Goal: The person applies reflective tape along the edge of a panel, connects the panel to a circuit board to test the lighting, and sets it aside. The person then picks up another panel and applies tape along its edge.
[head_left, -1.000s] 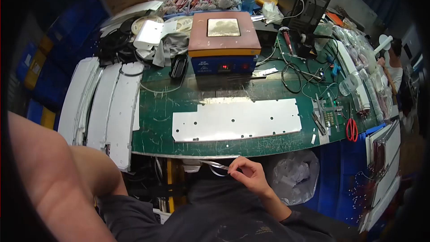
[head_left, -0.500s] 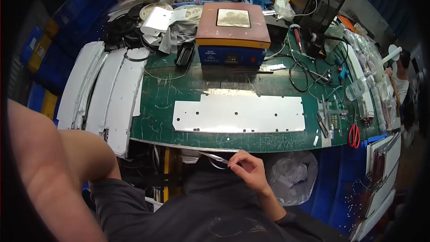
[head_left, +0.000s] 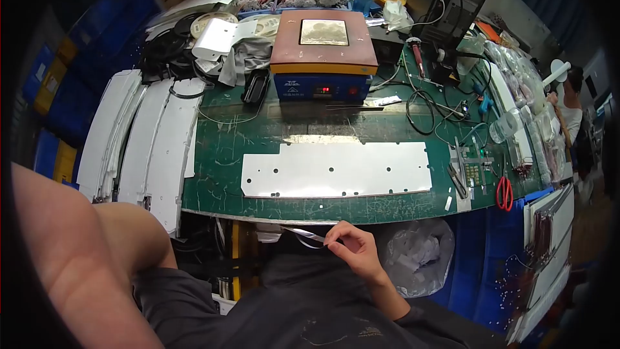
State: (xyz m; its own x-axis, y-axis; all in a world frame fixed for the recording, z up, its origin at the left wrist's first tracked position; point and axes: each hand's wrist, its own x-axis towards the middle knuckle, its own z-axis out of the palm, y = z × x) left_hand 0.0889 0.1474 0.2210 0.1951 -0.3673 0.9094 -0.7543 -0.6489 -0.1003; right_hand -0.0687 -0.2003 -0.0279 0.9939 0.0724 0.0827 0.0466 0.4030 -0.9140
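Observation:
My right hand (head_left: 354,249) is below the table's front edge, its thumb and forefinger pinched on the end of a thin, shiny silver strip (head_left: 306,235) that stretches left from the fingertips. At the left edge, my left arm is raised close to the camera, and the hand itself is out of view. Beyond my right hand, a long white panel (head_left: 303,169) with small dark holes lies flat on the green tabletop (head_left: 223,129). Behind the panel stands a blue box with a brown top and a lit red display (head_left: 324,55).
White panels (head_left: 171,136) are stacked at the left. Red scissors (head_left: 504,192), tweezers (head_left: 457,181) and cables lie at the right. Below the edge hangs a clear bag (head_left: 418,255) of scraps. Another person (head_left: 569,106) is at the far right.
The view has tilted and shifted slightly back and forth. My right hand keeps its pinch on the silver strip, and the white panel has stayed in place on the table.

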